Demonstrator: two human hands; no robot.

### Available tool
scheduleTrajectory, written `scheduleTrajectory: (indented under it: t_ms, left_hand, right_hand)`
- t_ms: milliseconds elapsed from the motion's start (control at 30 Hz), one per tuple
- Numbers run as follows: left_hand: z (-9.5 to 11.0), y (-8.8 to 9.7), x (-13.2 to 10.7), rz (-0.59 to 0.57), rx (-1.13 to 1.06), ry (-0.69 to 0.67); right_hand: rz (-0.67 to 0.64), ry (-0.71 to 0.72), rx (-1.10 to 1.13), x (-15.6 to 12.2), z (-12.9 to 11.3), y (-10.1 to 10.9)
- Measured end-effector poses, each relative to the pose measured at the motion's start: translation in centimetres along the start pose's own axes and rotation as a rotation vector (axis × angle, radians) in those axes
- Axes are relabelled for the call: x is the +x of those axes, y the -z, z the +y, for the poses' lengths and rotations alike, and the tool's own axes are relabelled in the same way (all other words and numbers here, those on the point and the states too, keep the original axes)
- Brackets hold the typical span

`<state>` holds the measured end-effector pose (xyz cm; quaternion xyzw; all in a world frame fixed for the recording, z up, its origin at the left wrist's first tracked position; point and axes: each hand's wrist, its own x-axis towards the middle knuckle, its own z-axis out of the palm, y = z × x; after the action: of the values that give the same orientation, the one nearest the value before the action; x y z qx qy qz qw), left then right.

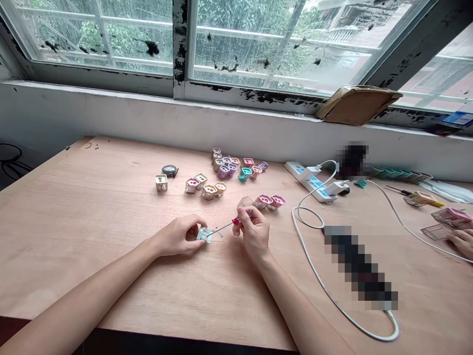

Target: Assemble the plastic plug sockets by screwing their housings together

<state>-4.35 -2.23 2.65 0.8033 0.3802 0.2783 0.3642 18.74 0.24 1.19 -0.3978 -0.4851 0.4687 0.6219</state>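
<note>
A wide window with a black, badly peeling metal frame point(180, 39) takes up the far side, and plenty of soft daylight gets let in, with leafy green trees point(99, 34) seen through the glass. Just under it, a white painted ledge point(111, 116) is topped by a bent brown cardboard sheet point(356, 104), and a pale plywood table point(74, 207) is butted up below.

Small assembly workshop: plywood bench point(92, 197) under a window frame point(180, 44) with flaking black paint, a power strip point(308, 180), scattered plastic housings point(209, 192), and a second person's hand point(462, 242) at the bench's right edge.
</note>
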Motion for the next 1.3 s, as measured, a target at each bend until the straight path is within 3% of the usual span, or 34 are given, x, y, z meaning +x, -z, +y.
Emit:
scheduleTrajectory:
  t_ms: [467, 1300]
  left_hand:
    - [0.00, -0.02, -0.09, -0.025, -0.042, 0.062]
    - [-0.23, -0.12, -0.02, -0.045, -0.020, -0.003]
  right_hand:
    - [-0.028, 0.027, -0.008, 0.03, 0.22, 0.18]
    - [-0.037, 0.028, -0.028, 0.08, 0.38, 0.16]
